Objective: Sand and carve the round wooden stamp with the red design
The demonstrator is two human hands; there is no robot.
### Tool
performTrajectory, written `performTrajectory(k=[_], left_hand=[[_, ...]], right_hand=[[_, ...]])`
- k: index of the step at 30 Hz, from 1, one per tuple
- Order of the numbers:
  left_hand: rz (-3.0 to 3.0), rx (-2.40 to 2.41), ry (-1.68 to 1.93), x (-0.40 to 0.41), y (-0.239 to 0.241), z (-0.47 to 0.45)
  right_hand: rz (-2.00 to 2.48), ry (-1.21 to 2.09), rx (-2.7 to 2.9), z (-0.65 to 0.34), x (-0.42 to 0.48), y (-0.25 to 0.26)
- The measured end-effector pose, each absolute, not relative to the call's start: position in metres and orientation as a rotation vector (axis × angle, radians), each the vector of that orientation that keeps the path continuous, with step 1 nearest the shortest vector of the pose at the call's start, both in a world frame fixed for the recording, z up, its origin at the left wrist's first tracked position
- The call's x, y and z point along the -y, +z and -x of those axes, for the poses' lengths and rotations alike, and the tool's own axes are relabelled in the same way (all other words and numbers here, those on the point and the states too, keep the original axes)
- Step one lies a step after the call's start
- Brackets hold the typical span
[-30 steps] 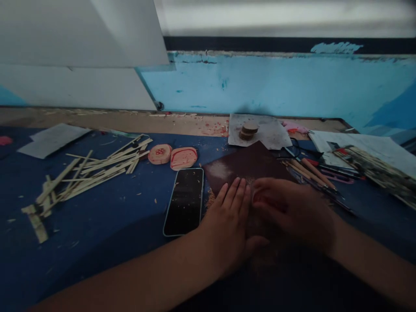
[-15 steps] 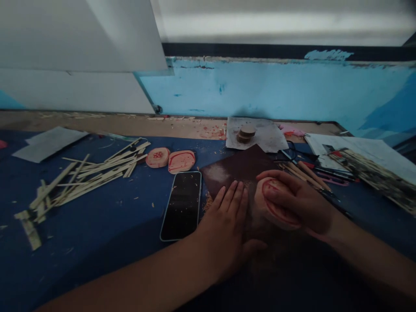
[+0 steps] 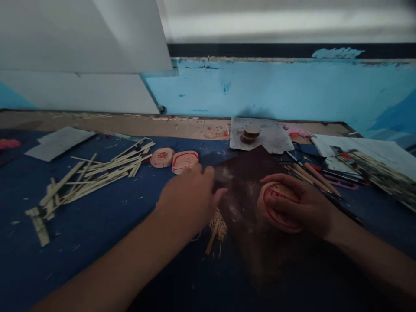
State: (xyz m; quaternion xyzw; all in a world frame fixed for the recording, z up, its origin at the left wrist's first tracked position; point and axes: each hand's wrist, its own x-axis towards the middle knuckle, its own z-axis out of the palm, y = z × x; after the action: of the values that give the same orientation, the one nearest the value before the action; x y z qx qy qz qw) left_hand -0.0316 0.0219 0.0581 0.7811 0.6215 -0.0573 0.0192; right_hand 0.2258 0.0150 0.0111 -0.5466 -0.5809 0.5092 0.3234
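Note:
My right hand (image 3: 307, 210) is closed round a round wooden piece with red markings (image 3: 276, 200), held tilted on a dark brown sheet of sandpaper (image 3: 247, 171). My left hand (image 3: 188, 197) hovers at the sandpaper's left edge, blurred by motion, so its fingers are unclear. It covers the spot where a black phone lay, and the phone is hidden. A small heap of wood shavings (image 3: 217, 227) lies just below that hand.
Two carved wooden pieces with red drawing (image 3: 175, 159) and a scatter of thin wooden sticks (image 3: 94, 173) lie to the left on the blue cloth. Stacked wooden discs (image 3: 250, 133) sit on grey paper behind. Carving tools (image 3: 312, 175) and papers (image 3: 373, 158) lie to the right.
My left hand has left the sandpaper and swung left over the phone. My right hand has tilted the wooden piece up, showing its red-marked face, and stays in place.

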Motion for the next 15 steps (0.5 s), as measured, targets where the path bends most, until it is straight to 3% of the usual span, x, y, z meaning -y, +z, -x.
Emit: performTrajectory(k=[4,15], left_hand=[[-2.165,-2.087,-0.467,-0.034,0.062,0.056],[-2.006,-2.019,-0.433,-0.043,0.051,0.053]], right_hand=[[1.452,1.286,1.599,-0.227,-0.014,0.013],[1.434,1.235,1.686,-0.227,-0.015,0.011]])
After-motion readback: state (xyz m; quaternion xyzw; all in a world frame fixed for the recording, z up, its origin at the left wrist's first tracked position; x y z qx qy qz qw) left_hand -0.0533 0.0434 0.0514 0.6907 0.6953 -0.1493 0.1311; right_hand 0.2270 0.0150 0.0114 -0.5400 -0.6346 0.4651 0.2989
